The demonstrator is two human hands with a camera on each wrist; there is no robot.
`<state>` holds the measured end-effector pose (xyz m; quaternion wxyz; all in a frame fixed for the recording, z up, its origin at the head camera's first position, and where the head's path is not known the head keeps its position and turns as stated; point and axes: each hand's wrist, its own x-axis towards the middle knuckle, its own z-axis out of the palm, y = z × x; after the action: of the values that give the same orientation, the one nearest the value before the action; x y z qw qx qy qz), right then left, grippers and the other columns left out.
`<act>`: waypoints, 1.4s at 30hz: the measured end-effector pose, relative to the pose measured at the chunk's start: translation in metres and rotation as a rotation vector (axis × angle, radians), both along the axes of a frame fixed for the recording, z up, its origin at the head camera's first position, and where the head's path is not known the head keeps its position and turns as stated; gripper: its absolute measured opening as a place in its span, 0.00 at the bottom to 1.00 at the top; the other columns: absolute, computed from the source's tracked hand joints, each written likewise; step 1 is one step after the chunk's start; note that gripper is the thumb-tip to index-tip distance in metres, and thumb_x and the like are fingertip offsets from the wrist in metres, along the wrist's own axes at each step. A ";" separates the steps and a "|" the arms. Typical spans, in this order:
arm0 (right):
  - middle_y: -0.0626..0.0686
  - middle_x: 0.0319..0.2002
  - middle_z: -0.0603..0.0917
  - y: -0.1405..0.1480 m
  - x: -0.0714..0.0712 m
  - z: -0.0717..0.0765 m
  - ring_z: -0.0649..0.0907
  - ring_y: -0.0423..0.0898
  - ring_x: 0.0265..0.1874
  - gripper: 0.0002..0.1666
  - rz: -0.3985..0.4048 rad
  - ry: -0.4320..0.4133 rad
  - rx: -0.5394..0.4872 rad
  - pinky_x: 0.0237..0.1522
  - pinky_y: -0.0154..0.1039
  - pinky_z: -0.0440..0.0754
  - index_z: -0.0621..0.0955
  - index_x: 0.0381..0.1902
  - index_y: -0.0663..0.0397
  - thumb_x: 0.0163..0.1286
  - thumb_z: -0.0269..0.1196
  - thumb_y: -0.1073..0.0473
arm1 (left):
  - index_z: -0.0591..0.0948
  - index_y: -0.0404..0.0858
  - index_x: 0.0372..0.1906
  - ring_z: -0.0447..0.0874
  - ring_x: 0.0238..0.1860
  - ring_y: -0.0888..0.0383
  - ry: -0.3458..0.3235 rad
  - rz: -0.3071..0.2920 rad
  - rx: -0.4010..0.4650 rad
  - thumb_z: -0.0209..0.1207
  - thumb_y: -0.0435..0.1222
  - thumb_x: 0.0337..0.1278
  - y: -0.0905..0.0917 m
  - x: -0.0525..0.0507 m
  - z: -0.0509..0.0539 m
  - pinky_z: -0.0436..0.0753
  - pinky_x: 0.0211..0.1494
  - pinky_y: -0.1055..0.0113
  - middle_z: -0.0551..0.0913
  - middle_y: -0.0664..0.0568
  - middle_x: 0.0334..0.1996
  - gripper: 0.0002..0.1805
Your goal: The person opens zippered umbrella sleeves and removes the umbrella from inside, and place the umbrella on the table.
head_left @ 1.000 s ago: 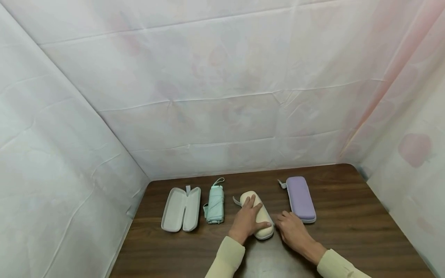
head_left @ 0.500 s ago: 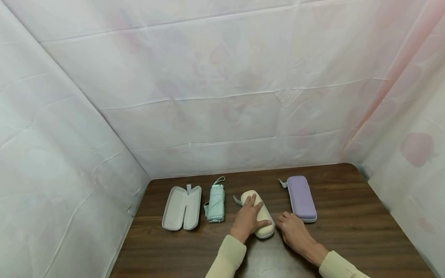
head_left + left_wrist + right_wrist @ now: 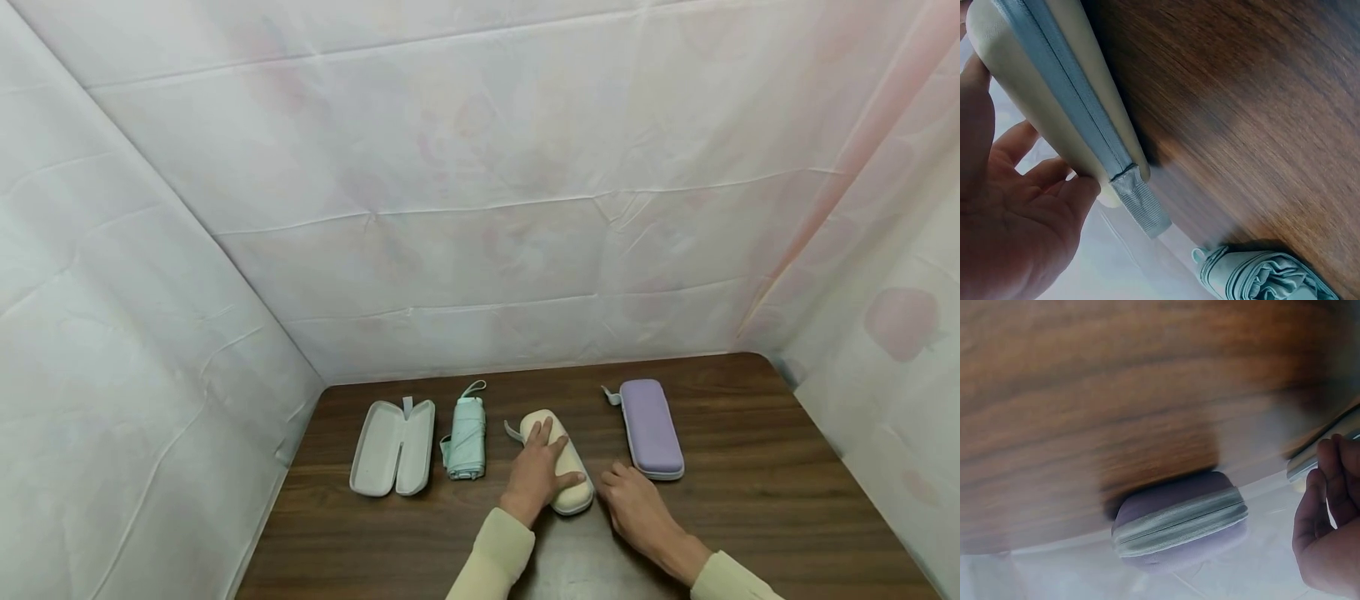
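A person in pale sleeves [image 3: 498, 542] works at a dark wooden table [image 3: 360, 550]. The cream case [image 3: 570, 472] lies on the wood between the two hands, slanted, with its near end off toward the right. The left hand [image 3: 536, 479] rests over it: the fingers are spread and fairly straight, pressed on the top of the shell, and the thumb lies across toward the near end. Seen from the left wrist, the grey zip [image 3: 1069, 84] runs closed along the side facing us, and a fabric tab [image 3: 1142, 203] sticks out at the far end.

The right hand [image 3: 633, 504] is just beside the case's right edge, near its lower end. Its fingers are bent with the tips drawn together; I can't tell whether they pinch anything or touch the case.

To the right, a purple case [image 3: 651, 427] lies closed, well apart from the cream one, with a grey tab [image 3: 612, 397] at its far left corner. On the left side, a folded mint umbrella [image 3: 467, 439] lies with its loop pointing away from the person. Just beyond it, furthest left, a pale grey case [image 3: 378, 450] lies open, inside up. White sheets [image 3: 480, 208] with faint pink prints hang around the table.
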<state>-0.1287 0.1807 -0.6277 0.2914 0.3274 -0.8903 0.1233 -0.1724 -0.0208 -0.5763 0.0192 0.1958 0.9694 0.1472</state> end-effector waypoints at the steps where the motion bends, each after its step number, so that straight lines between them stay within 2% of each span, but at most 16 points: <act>1: 0.45 0.21 0.74 0.000 0.001 0.000 0.73 0.47 0.26 0.14 0.002 0.002 -0.002 0.28 0.43 0.73 0.77 0.18 0.50 0.46 0.69 0.72 | 0.82 0.43 0.70 0.66 0.79 0.43 0.001 0.001 -0.001 0.72 0.59 0.58 0.000 0.000 0.000 0.85 0.63 0.51 0.69 0.40 0.78 0.39; 17: 0.44 0.21 0.74 -0.006 0.012 -0.002 0.72 0.46 0.25 0.14 -0.004 0.000 -0.032 0.28 0.41 0.70 0.78 0.18 0.51 0.44 0.72 0.71 | 0.82 0.43 0.70 0.66 0.79 0.43 0.013 0.003 -0.018 0.71 0.58 0.59 0.003 -0.001 -0.002 0.84 0.64 0.52 0.68 0.40 0.78 0.38; 24: 0.44 0.24 0.79 -0.010 0.017 -0.001 0.74 0.46 0.26 0.12 -0.027 -0.015 -0.032 0.28 0.41 0.72 0.81 0.20 0.50 0.44 0.73 0.70 | 0.82 0.44 0.70 0.66 0.79 0.44 0.021 0.001 -0.024 0.72 0.58 0.59 0.003 -0.002 -0.001 0.85 0.62 0.52 0.69 0.41 0.78 0.37; 29: 0.44 0.24 0.79 -0.010 0.019 -0.002 0.76 0.46 0.28 0.12 -0.058 -0.021 -0.043 0.28 0.41 0.73 0.82 0.20 0.50 0.43 0.75 0.70 | 0.79 0.49 0.74 0.63 0.81 0.49 0.033 -0.006 -0.124 0.64 0.62 0.66 0.002 0.001 -0.004 0.87 0.57 0.54 0.65 0.47 0.81 0.37; 31: 0.43 0.23 0.79 -0.009 0.020 -0.002 0.76 0.46 0.28 0.13 -0.074 -0.022 -0.050 0.29 0.41 0.73 0.82 0.20 0.49 0.43 0.75 0.69 | 0.76 0.51 0.75 0.62 0.81 0.51 0.045 -0.022 -0.183 0.59 0.65 0.69 0.001 0.001 -0.006 0.87 0.57 0.55 0.64 0.48 0.82 0.37; 33: 0.43 0.23 0.79 -0.008 0.020 -0.002 0.76 0.46 0.28 0.13 -0.087 -0.022 -0.057 0.29 0.41 0.72 0.82 0.20 0.49 0.43 0.75 0.69 | 0.75 0.52 0.76 0.61 0.82 0.51 0.056 -0.043 -0.223 0.55 0.66 0.71 0.001 0.001 -0.006 0.85 0.62 0.56 0.63 0.48 0.82 0.37; 36: 0.42 0.23 0.79 -0.006 0.021 -0.002 0.76 0.46 0.28 0.14 -0.097 -0.028 -0.058 0.29 0.41 0.71 0.81 0.19 0.48 0.43 0.75 0.68 | 0.75 0.51 0.76 0.61 0.82 0.50 0.069 -0.087 -0.242 0.54 0.67 0.71 -0.003 0.000 -0.006 0.81 0.69 0.56 0.65 0.48 0.81 0.38; 38: 0.42 0.24 0.79 -0.004 0.023 -0.001 0.76 0.46 0.28 0.14 -0.102 -0.035 -0.058 0.29 0.41 0.71 0.81 0.19 0.48 0.43 0.76 0.68 | 0.78 0.51 0.73 0.63 0.81 0.49 0.089 -0.148 -0.222 0.55 0.66 0.71 -0.007 -0.002 -0.005 0.76 0.73 0.54 0.69 0.48 0.78 0.36; 42: 0.42 0.23 0.78 0.001 0.024 0.001 0.76 0.46 0.28 0.15 -0.122 -0.049 -0.062 0.29 0.41 0.71 0.81 0.18 0.47 0.44 0.77 0.69 | 0.84 0.54 0.66 0.70 0.75 0.54 0.147 -0.315 -0.193 0.61 0.65 0.67 -0.017 -0.007 -0.003 0.72 0.77 0.53 0.77 0.54 0.70 0.31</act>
<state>-0.1046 0.1822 -0.6268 0.2867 0.2601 -0.9112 0.1407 -0.1791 -0.0375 -0.5796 -0.0101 0.3522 0.9352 0.0339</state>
